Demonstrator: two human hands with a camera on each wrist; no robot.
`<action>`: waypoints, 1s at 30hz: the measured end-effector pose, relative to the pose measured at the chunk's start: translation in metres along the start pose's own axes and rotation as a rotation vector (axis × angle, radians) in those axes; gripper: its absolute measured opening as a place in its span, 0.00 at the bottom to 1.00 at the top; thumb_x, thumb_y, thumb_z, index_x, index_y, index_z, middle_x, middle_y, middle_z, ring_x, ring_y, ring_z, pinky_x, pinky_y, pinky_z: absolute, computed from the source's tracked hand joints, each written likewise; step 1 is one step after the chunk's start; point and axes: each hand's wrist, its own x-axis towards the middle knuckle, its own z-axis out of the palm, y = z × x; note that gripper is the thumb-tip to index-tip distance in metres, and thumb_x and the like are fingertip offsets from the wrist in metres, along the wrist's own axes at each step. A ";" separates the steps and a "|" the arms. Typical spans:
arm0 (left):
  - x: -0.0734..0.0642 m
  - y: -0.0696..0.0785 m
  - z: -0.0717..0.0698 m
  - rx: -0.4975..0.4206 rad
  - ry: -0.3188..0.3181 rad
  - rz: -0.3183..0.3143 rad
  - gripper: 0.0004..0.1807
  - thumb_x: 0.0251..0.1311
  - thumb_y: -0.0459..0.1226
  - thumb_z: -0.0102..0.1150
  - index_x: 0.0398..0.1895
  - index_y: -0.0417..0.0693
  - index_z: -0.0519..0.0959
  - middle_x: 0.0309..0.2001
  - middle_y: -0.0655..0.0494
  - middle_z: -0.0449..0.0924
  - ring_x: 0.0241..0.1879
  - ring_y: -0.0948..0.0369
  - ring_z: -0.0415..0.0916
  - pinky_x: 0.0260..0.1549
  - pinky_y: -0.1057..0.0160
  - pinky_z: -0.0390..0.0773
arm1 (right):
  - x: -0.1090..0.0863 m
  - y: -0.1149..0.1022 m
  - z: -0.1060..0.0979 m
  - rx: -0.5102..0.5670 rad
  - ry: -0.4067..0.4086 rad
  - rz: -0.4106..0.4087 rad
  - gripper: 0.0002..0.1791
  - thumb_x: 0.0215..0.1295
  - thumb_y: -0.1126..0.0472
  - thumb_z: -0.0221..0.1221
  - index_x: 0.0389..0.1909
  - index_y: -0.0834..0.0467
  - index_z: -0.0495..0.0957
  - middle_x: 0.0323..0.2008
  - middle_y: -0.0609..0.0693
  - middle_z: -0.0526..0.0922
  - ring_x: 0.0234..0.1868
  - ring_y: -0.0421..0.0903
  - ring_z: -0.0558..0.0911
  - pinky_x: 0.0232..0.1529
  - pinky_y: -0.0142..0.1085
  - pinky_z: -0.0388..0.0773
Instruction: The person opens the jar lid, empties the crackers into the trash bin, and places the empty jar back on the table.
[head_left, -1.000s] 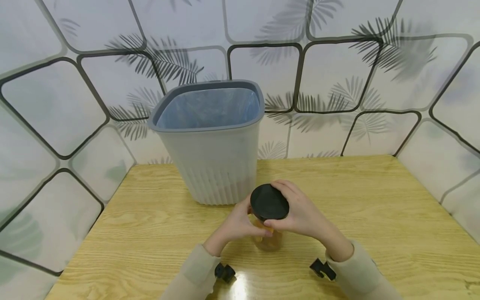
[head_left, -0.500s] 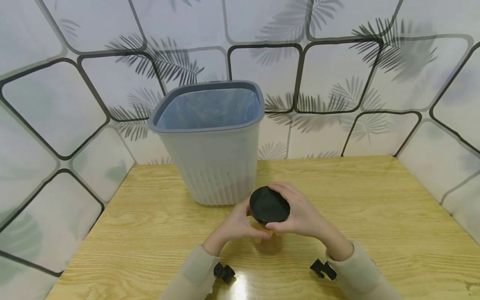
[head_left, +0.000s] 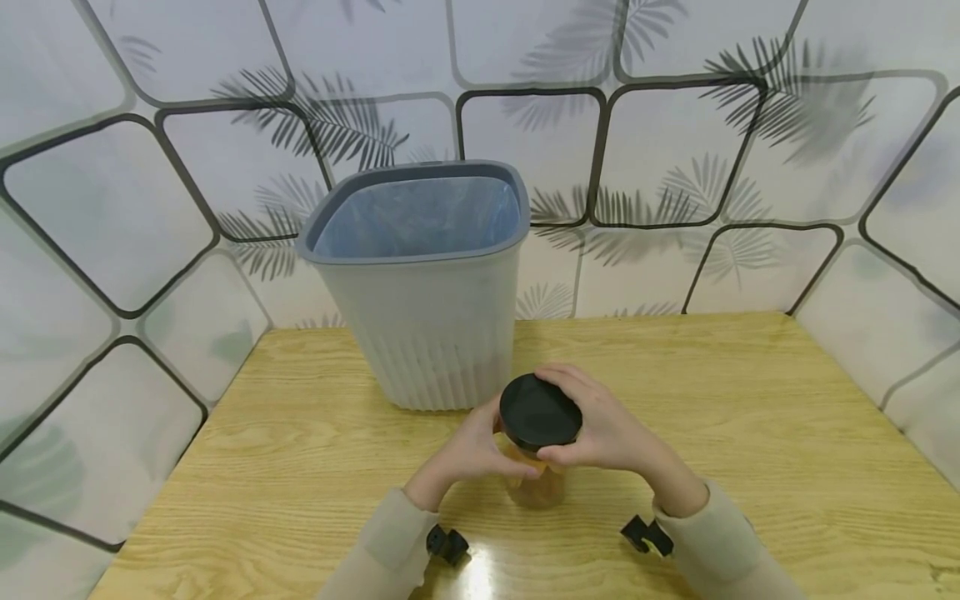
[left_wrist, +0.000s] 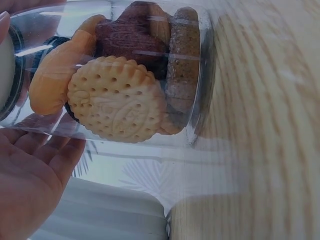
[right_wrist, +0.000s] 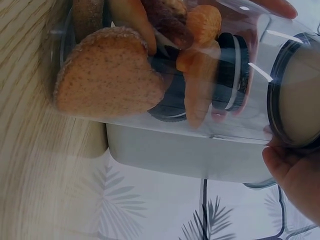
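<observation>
A clear jar of cookies stands on the table under a round black lid. My left hand grips the upper part of the jar, thumb in front. From the right, my right hand holds the lid's edge between thumb and fingers. Through the jar wall in the left wrist view show a round scalloped biscuit and an orange curved piece. The right wrist view shows a heart-shaped cookie and a dark sandwich cookie with a pale filling.
Behind the jar stands a pale ribbed bin with a blue-grey rim and a blue liner. The wood-grain table ends at patterned walls. A black clip-like piece sits at each cuff.
The lid and the right hand have shifted slightly toward the person over the last second. The left hand has stayed almost still on the jar, and the bin has not moved.
</observation>
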 end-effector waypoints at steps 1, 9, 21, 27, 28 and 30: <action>0.000 0.000 0.000 0.001 0.000 0.001 0.46 0.38 0.25 0.68 0.64 0.39 0.55 0.58 0.44 0.63 0.53 0.57 0.66 0.47 0.61 0.69 | 0.000 0.000 0.000 0.007 -0.002 -0.005 0.44 0.44 0.45 0.66 0.58 0.66 0.62 0.55 0.60 0.65 0.52 0.55 0.69 0.44 0.50 0.70; 0.000 -0.001 0.000 0.007 -0.002 0.008 0.47 0.38 0.26 0.68 0.64 0.39 0.54 0.58 0.44 0.62 0.53 0.57 0.66 0.48 0.61 0.69 | -0.001 0.008 0.000 0.074 -0.023 -0.044 0.44 0.46 0.45 0.65 0.59 0.66 0.60 0.57 0.59 0.64 0.54 0.55 0.67 0.45 0.52 0.69; 0.000 -0.003 -0.001 -0.017 -0.006 0.021 0.47 0.38 0.24 0.68 0.64 0.38 0.54 0.58 0.43 0.63 0.52 0.57 0.66 0.47 0.60 0.69 | 0.000 0.013 0.000 0.150 -0.051 -0.054 0.46 0.44 0.50 0.68 0.61 0.61 0.57 0.58 0.58 0.63 0.56 0.51 0.65 0.49 0.50 0.66; -0.001 -0.002 -0.001 -0.014 -0.005 0.010 0.47 0.38 0.25 0.68 0.64 0.39 0.54 0.58 0.43 0.63 0.52 0.56 0.66 0.47 0.61 0.69 | 0.000 0.012 -0.001 0.160 -0.060 -0.056 0.45 0.43 0.51 0.69 0.61 0.60 0.57 0.58 0.57 0.63 0.57 0.50 0.65 0.50 0.51 0.65; -0.001 -0.002 -0.001 -0.014 -0.006 0.008 0.47 0.38 0.25 0.68 0.64 0.39 0.54 0.58 0.43 0.62 0.52 0.55 0.66 0.47 0.61 0.69 | 0.000 0.011 0.000 0.159 -0.059 -0.054 0.45 0.42 0.51 0.69 0.61 0.59 0.57 0.59 0.56 0.62 0.57 0.50 0.65 0.50 0.51 0.65; -0.001 -0.002 -0.001 -0.015 -0.006 0.005 0.47 0.38 0.25 0.68 0.64 0.39 0.54 0.58 0.43 0.62 0.52 0.55 0.66 0.48 0.61 0.69 | 0.000 0.011 0.000 0.158 -0.056 -0.050 0.45 0.42 0.52 0.69 0.61 0.58 0.58 0.59 0.55 0.62 0.57 0.50 0.65 0.50 0.51 0.65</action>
